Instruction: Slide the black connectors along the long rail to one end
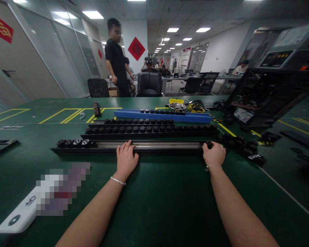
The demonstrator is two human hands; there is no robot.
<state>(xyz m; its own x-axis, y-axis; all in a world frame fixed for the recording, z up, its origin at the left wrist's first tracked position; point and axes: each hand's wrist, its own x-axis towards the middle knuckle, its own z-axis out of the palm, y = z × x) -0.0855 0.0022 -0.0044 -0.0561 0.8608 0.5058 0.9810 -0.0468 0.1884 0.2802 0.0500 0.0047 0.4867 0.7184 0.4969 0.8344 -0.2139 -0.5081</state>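
A long black rail (167,151) with a shiny metal strip in its channel lies across the green table in front of me. Several black knob-like pieces (77,142) sit in its left end. Across the rail's middle rests my left hand (126,159), its fingers stretched out over the channel and holding nothing. At the rail's right end my right hand (215,154) has its thumb and fingers closed around a small black knob-like piece (209,144), which is partly hidden by the fingers.
Behind lie more black rails (149,129) filled with knobs and a blue rail (162,116). A metal bowl (177,106) stands farther back. Loose black pieces (243,145) lie at right, near a large black frame (254,92). A white device (18,216) lies front left. A person (115,61) stands beyond.
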